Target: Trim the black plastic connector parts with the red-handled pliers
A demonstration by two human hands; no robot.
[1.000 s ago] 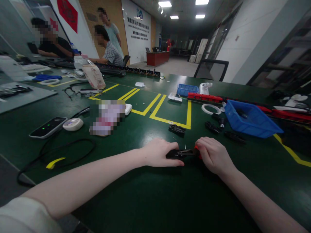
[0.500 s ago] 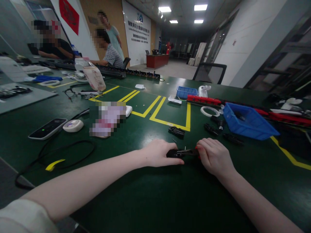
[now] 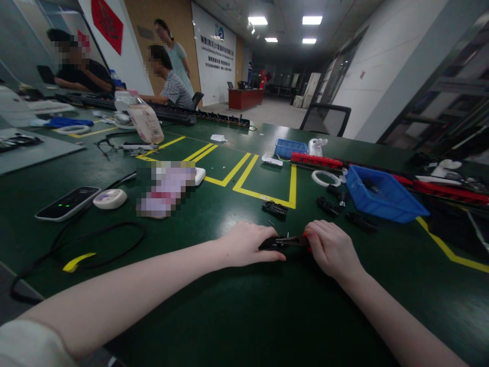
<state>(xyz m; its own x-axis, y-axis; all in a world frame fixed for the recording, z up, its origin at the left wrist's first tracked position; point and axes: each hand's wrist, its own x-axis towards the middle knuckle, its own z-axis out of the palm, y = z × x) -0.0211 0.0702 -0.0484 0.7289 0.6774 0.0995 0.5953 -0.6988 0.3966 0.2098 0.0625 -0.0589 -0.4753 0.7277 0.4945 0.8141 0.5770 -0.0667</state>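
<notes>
My left hand (image 3: 250, 244) is closed around a small black part (image 3: 270, 243), which its fingers partly cover. In my right hand (image 3: 330, 247) are pliers (image 3: 296, 241) with a bit of red handle showing. Their narrow jaws point left and reach the black part, where a thin metal pin (image 3: 288, 235) stands up. Whether the jaws grip the pin, I cannot tell. Just beyond my hands lie another loose pin (image 3: 271, 223) and a similar black part (image 3: 274, 208).
More black parts (image 3: 328, 206) lie right of centre beside a blue bin (image 3: 385, 196). A white tape roll (image 3: 326, 178) is near it. To the left are a phone-like device (image 3: 69, 204), a black cable (image 3: 143, 237) and a bottle (image 3: 147, 122). Several people (image 3: 178, 92) are across the table.
The view has shifted slightly, so most things sit a little further left. Both hands keep their hold on the black part and the pliers, with little other movement.
</notes>
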